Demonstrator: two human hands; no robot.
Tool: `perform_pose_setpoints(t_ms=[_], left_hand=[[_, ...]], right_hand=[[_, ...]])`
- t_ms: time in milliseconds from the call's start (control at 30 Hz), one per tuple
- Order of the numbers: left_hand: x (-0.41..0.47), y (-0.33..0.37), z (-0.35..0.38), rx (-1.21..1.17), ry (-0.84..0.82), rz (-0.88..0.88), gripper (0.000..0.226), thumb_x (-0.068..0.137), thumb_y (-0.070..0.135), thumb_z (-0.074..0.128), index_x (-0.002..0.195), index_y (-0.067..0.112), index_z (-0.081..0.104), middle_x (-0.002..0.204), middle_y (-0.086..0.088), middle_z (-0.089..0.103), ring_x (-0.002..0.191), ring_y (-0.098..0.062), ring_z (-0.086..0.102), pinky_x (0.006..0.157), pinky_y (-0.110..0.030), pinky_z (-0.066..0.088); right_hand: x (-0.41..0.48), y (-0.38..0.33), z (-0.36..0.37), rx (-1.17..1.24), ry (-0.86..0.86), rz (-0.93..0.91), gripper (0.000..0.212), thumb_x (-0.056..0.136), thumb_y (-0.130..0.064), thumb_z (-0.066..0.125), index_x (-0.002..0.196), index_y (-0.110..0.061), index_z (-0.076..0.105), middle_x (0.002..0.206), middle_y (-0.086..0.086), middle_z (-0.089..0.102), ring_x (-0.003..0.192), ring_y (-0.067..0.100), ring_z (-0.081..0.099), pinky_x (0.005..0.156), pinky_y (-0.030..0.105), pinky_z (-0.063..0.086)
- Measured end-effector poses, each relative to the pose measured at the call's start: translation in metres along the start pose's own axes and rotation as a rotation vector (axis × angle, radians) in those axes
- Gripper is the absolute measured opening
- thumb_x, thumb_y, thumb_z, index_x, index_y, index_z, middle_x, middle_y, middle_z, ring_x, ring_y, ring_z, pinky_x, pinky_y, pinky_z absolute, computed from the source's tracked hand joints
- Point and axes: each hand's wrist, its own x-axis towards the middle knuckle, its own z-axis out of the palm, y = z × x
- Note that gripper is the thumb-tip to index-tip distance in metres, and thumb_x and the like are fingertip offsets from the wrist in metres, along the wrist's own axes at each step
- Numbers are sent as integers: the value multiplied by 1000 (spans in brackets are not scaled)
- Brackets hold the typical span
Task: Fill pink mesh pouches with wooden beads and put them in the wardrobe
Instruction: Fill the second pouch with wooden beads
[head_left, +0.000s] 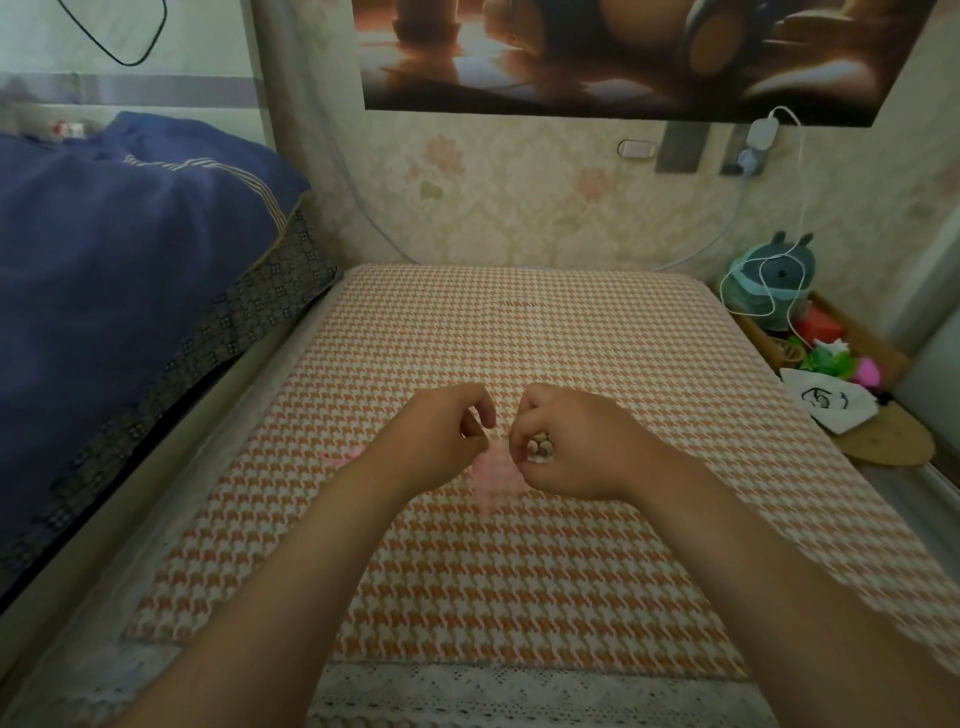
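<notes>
Both hands curled: right hand (566, 441) cupping wooden beads (540, 449), left hand (441, 441) pinching.

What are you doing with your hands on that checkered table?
A person is filling a pink mesh pouch that lies on the orange-and-white houndstooth cloth. The right hand is closed around a small clutch of wooden beads, right over the pouch. The left hand pinches at the pouch's edge, seemingly holding it open. More pink shows by the left wrist, too blurred to identify.
</notes>
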Motion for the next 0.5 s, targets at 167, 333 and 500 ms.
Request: perform_pose_setpoints(t_ms=[167,333,500], left_hand=[[-2,4,-1,114,-13,3,27,91,10,58,89,27,79,86,13,71,74,-7,65,67,-21,52],[-1,7,2,72,21,-53,19,87,18,63,92,23,81,73,11,71,64,-4,63,56,-16,46],[5,4,3,55,27,-95,8,86,27,74,90,25,80,90,11,75,74,-1,66,59,-15,48]], right_hand=[[0,-2,3,54,-4,14,6,83,-38,67,88,-37,69,106,-20,50,90,1,54,72,24,46],[4,3,5,291,-6,53,14,87,-29,69,96,-40,69,109,-20,57,77,-8,55,72,18,42],[8,31,16,266,226,296,20,96,-20,60,104,-36,69,106,-18,64,77,-5,58,73,27,50]])
